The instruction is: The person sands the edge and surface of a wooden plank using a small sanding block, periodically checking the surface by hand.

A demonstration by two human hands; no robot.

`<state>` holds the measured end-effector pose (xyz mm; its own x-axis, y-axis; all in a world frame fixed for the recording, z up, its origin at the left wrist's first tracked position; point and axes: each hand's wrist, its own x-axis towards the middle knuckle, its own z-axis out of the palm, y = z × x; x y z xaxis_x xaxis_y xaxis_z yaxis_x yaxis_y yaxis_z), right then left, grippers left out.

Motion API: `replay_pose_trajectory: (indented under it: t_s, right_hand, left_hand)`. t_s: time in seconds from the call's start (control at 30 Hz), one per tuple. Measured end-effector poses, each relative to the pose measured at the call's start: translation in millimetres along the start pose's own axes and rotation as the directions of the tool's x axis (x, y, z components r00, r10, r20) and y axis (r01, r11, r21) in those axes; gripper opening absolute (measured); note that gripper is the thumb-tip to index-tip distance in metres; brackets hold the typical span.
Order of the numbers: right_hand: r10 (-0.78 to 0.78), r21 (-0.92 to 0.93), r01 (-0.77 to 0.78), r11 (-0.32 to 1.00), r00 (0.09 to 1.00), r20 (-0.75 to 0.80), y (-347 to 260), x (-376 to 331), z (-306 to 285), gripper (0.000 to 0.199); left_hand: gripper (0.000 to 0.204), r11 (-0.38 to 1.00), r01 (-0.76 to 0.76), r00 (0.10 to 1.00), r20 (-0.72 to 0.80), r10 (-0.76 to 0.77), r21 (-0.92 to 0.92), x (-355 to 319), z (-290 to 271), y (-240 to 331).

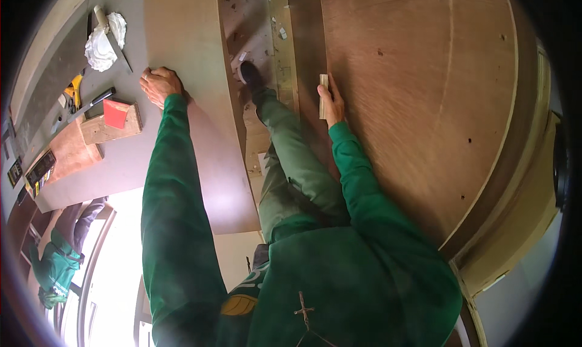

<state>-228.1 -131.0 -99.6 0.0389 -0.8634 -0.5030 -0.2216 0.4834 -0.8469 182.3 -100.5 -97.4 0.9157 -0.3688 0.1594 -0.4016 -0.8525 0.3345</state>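
Observation:
My left hand (160,84) presses on the edge of a long plywood strip (194,104) that lies on a grey surface (130,159), fingers curled over its left edge. My right hand (331,101) is closed around a small pale wooden block (324,95), held upright against the edge of a large brown plywood panel (424,86). Both sleeves are green. My leg in green trousers (291,159) reaches forward between the two boards, and its dark shoe (248,75) rests on the littered floor.
At the left lie a crumpled white cloth (100,47), a yellow tool (74,91), a chisel-like tool (91,104), a red scraper (115,113) on a wood offcut (109,129), and a tape measure (39,172). Another person in green (57,265) is at the lower left.

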Motion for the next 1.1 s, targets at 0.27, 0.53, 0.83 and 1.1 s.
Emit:
replay_pose_trajectory:
  t_s: [0.27, 0.53, 0.83, 1.1]
  right_hand:
    - [0.067, 0.134, -0.071, 0.988, 0.997, 0.034, -1.5, 3.4, 5.7, 0.078]
    - [-0.028, 0.069, 0.025, 0.997, 0.999, 0.037, 0.7, 17.9, -5.7, 0.081]
    - [-0.038, -0.055, 0.043, 0.998, 0.996, 0.085, 3.4, 16.6, -4.4, 0.081]
    - [-0.057, -0.118, 0.071, 0.990, 0.991, 0.120, -0.7, 11.2, -0.3, 0.077]
  left_hand:
    - [0.043, 1.000, 0.019, 1.000, 0.007, -0.019, -0.001, -2.4, -3.1, 5.2]
    - [0.043, 1.000, 0.024, 0.999, 0.030, -0.024, 0.008, -4.8, -2.4, 5.6]
    - [0.040, 1.000, 0.007, 1.000, 0.006, -0.007, -0.007, -2.2, 4.0, -2.2]
    - [0.038, 1.000, 0.023, 1.000, 0.006, -0.023, -0.008, -1.6, -0.1, -0.3]
